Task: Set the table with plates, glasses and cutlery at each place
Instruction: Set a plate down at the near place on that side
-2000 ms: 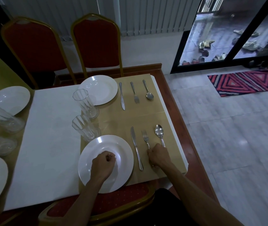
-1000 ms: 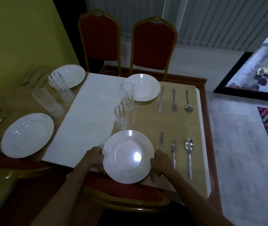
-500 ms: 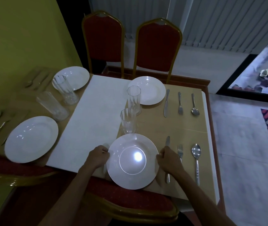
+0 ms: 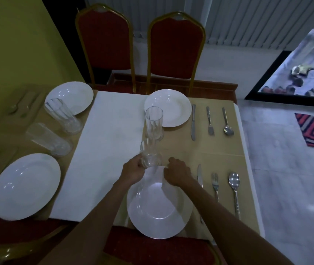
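- Far left, dim cutlery [image 4: 21, 107] lies on a tan placemat [image 4: 5, 134] by the yellow-green wall; the pieces are too dark to sort.
- A white plate [image 4: 25, 186] sits at the near-left place and another white plate [image 4: 70, 97] at the far-left place.
- Two clear tumblers stand between those plates: one [image 4: 50, 139] nearer the camera, one [image 4: 63, 116] overlapping the far plate's edge.
- A white runner [image 4: 104, 150] covers the middle of the table.
- The left hand [image 4: 133, 172] is curled around the base of a clear ribbed glass [image 4: 150, 155], which stands just beyond the far rim of the near-right plate [image 4: 160, 209].
- A taller clear glass [image 4: 154, 123] stands right behind it, beside the far-right plate [image 4: 168, 108].
- The right hand [image 4: 178, 174] has its fingers bent close to the held glass, over the plate's far edge; whether they touch the glass I cannot tell.
- Right of the near plate lie a knife [image 4: 199, 175], fork [image 4: 215, 186] and spoon [image 4: 234, 190], side by side, apart.
- At the far place lie a knife [image 4: 193, 122], fork [image 4: 209, 120] and spoon [image 4: 227, 121], pointing toward the camera.
- Two red chairs with gold frames [image 4: 175, 46] stand at the table's far end.
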Motion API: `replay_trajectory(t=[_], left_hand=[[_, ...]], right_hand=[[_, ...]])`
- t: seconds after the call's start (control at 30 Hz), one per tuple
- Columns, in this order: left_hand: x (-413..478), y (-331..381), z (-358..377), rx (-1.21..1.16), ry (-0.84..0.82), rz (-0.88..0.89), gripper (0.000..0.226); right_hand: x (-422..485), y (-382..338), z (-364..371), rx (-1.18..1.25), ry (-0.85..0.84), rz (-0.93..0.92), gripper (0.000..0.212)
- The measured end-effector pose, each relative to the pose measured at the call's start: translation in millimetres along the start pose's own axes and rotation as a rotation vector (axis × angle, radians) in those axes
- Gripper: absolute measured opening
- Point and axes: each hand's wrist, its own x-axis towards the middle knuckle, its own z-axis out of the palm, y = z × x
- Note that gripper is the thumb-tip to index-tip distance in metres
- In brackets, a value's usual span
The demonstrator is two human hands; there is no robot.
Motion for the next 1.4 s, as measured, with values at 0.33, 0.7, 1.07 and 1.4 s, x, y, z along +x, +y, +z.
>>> replay_trajectory(t=[0.33,0.7,1.07,1.4], left_hand=[[17.5,14.9,2.7,-0.046,0.005,0.007,0.035],[26.4,11.5,1.3,-0.088,-0.007,0.036,0.039],[28.0,17.7,-1.4,-0.061,-0.005,0.027,0.029],[34.2,17.5,-9.7,-0.109,-0.017,-0.07,0.038]], right_hand=[[16.0,-22.0,9.8,0.053,-0.029,0.03,0.044],[18.1,-19.5,2.9,0.132,-0.014,0.053,0.038],[23.1,-25.6,2.0,0.116,0.032,0.074,0.035],[29.7,-17.5,-15.1,0.13,0.012,0.067,0.047]])
